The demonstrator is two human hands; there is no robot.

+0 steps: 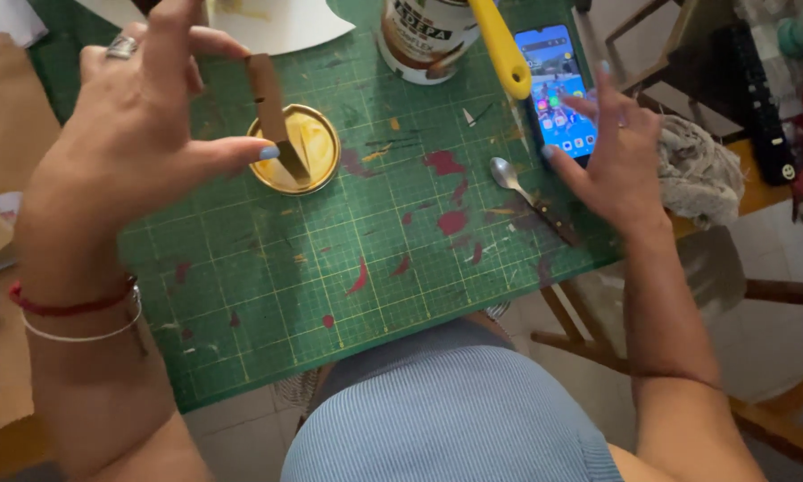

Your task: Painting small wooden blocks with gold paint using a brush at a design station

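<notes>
Left hand (129, 125) has its fingertips pinched on a flat brown stick (275, 112), whose lower end dips into the round tin lid of yellow paint (294, 149) just below the thumb. Right hand (611, 147) is spread wide, fingers apart, index tip on the phone (555, 89), with a spoon (517, 187) just left of the thumb on the green cutting mat (330, 268).

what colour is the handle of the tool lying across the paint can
Bright yellow. The handle lies across the open paint can at the top of the head view.

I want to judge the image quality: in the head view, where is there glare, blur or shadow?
Head view: the phone screen glows bright but stays readable; the left hand and the brush it holds look slightly soft; the right hand is sharper; the lid shines a little; light is even daylight, with faint shadows on the green mat.
</notes>
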